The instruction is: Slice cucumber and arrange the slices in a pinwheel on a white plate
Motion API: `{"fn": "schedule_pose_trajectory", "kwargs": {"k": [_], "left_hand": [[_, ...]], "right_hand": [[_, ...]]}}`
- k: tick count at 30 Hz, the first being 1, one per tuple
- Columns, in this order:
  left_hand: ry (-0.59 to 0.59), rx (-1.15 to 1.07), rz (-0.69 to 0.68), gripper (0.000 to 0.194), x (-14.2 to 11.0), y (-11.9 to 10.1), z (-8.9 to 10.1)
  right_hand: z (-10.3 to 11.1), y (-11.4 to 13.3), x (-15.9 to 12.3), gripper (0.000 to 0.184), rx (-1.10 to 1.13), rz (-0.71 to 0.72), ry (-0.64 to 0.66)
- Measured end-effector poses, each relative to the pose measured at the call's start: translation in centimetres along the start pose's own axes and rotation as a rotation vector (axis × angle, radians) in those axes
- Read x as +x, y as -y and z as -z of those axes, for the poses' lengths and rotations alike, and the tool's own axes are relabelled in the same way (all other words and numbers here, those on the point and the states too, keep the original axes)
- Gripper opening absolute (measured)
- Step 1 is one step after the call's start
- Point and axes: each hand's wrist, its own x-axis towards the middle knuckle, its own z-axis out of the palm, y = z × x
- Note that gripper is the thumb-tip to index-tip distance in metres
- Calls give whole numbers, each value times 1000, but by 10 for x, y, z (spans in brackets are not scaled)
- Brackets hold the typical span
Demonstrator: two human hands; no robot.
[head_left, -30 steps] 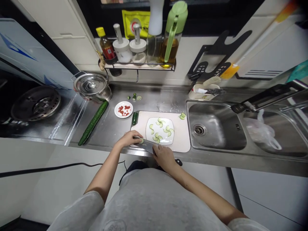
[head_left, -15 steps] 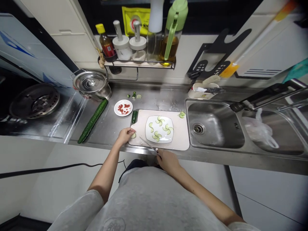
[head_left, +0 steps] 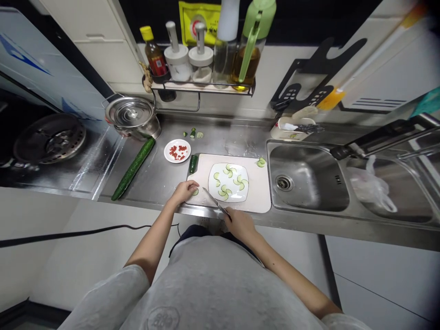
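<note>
My right hand [head_left: 240, 224] is closed round the handle of a knife [head_left: 216, 200], whose blade points up and left over the cutting board [head_left: 259, 192]. At the board's left edge my left hand [head_left: 184, 191] has its fingers drawn together on a cucumber slice [head_left: 195, 192]. In the middle of the board lies a white plate [head_left: 228, 182] with thin cucumber slices [head_left: 225, 192] set in curved fans. A short cucumber piece [head_left: 193, 163] rests at the board's upper left corner, and more slices [head_left: 261, 162] lie at its upper right.
A small white dish [head_left: 177, 151] holds chopped red bits. Left of it lie a whole cucumber [head_left: 133, 169] and a lidded steel pot [head_left: 132, 117]. Cucumber ends [head_left: 193, 134] sit behind the board. A sink [head_left: 309, 178] is on the right, and a seasoning rack [head_left: 206, 89] hangs above.
My left hand and the cucumber slice have shifted slightly right on the board. The knife stays in my right hand, its blade a little higher and angled more steeply. The whole view has shifted slightly.
</note>
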Motion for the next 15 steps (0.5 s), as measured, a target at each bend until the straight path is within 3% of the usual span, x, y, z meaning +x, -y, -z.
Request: {"fn": "schedule_pose_trajectory", "kwargs": {"k": [7, 12, 15], "left_hand": [[-2, -113, -11, 29, -1, 3, 6], [24, -258, 129, 33, 3, 9, 4], [45, -266, 143, 34, 3, 13, 4]], "right_hand": [[-4, 3, 5, 25, -2, 28, 22], [-4, 3, 7, 27, -21, 23, 34], [-3, 3, 7, 28, -16, 23, 38]]}}
